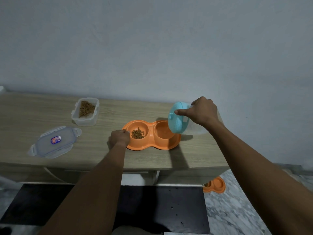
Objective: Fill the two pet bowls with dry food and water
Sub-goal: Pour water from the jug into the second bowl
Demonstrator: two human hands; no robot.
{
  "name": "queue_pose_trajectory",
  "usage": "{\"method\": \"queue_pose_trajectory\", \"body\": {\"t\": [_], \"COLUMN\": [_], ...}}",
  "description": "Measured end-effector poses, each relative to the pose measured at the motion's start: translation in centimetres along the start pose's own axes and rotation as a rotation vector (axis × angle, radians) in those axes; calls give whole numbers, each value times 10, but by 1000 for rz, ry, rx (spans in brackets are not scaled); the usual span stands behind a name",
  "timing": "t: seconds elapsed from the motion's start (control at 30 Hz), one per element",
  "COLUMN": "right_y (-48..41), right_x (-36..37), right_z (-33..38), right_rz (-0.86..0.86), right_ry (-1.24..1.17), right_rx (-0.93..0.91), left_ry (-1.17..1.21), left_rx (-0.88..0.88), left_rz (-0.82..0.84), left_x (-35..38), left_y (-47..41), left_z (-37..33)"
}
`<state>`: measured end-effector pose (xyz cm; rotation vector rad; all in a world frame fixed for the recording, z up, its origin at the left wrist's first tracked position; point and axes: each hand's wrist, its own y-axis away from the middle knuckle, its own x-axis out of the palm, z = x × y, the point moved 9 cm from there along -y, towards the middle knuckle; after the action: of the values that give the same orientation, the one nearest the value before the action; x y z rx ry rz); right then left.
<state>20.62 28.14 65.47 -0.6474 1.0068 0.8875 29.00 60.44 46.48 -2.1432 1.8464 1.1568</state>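
Centrally on the counter (pixel 152 160) sits the orange double pet bowl (pixel 151 135): dry food (pixel 138 134) fills its left well. Over the right well, the right hand (pixel 202 111) grasps a tilted clear jug with a turquoise lid (pixel 177 117). The left hand (pixel 119 137) grips the bowl's left rim. Farther left stand an open food container (pixel 85 111) and its lid (pixel 53 141).

Wooden table (pixel 152 160): orange double bowl (pixel 153 146), food container (pixel 84 120), lid (pixel 52 141).

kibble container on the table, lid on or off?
Off. The clear container stands open with kibble showing; its lid lies beside it.
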Motion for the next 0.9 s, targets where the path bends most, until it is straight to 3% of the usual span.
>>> {"method": "queue_pose_trajectory", "body": {"t": [0.3, 0.63, 0.9], "right_y": [9, 21, -3], "right_x": [15, 43, 71], "right_z": [-42, -95, -78], "right_rz": [-80, -247, -412], "right_ry": [-343, -871, -1200], "right_rx": [164, 511, 632], "left_ry": [-1, -36, -64], "left_rx": [-10, -19, 35], "left_rz": [-3, -3, -6], "left_x": [-3, 1, -5], "left_y": [5, 6, 1], "left_z": [-2, -11, -24]}}
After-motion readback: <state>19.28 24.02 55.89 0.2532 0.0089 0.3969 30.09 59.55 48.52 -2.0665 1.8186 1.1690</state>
